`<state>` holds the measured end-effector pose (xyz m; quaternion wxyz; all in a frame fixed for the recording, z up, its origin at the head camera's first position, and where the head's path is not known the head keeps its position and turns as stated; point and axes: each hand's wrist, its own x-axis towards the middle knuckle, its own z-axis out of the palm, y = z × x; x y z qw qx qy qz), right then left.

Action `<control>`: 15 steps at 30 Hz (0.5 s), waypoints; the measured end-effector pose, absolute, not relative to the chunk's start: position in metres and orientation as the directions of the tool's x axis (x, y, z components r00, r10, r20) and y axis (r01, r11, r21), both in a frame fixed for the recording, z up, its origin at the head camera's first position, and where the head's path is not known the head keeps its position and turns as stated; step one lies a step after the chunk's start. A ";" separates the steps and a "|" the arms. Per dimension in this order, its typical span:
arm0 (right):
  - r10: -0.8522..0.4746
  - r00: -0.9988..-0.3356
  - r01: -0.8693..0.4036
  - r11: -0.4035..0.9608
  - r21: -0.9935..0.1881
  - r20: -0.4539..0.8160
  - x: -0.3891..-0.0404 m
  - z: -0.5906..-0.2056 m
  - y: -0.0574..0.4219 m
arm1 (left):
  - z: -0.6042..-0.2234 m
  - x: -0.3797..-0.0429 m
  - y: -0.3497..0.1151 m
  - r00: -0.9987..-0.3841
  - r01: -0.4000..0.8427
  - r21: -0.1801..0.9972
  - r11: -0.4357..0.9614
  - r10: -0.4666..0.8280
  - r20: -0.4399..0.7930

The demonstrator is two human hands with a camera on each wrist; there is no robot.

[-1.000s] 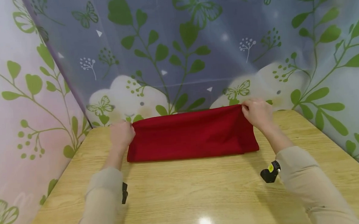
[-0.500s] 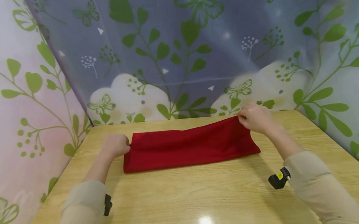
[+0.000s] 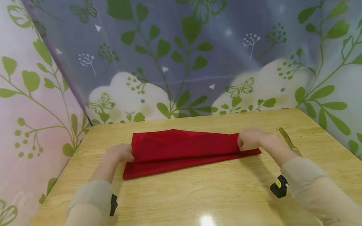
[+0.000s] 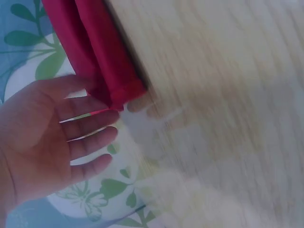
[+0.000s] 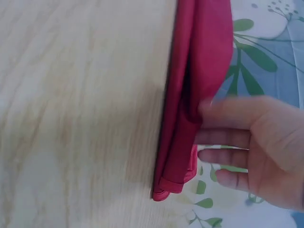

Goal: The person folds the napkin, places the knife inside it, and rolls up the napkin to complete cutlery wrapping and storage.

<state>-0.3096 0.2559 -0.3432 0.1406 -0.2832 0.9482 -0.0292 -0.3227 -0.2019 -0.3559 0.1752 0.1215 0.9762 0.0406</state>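
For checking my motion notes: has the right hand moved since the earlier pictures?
Yes: the right hand has moved down in the head view, below the far edge of the table.

we see the left hand [image 4: 47,137] entering from the left edge, its palm turned toward us. the red cloth [image 4: 107,47] runs down from the top in long, layered folds and ends beside the fingers. thumb and index finger seem to pinch that end, though shade and blur make the contact hard to read; the other three fingers reach out straight below it. to the right we see the pale wood-grain surface [image 4: 228,61], softly shadowed, and behind the hand a leaf-printed backdrop [image 4: 23,57].
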 end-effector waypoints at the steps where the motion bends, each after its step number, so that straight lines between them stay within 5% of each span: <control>1: -0.534 -0.808 -0.510 0.846 -0.157 -0.249 -0.311 -0.343 0.256 | -0.356 -0.324 -0.200 -0.913 0.231 0.121 0.965 0.258 -0.315; 9: -0.470 -0.882 -0.471 0.882 0.020 -0.048 -0.325 -0.350 0.262 | -0.362 -0.338 -0.179 -0.927 0.373 -0.082 0.924 0.366 -0.086; 15: -0.457 -0.883 -0.462 0.886 0.033 -0.106 -0.327 -0.366 0.263 | -0.370 -0.341 -0.172 -0.950 0.285 0.032 0.958 0.287 -0.125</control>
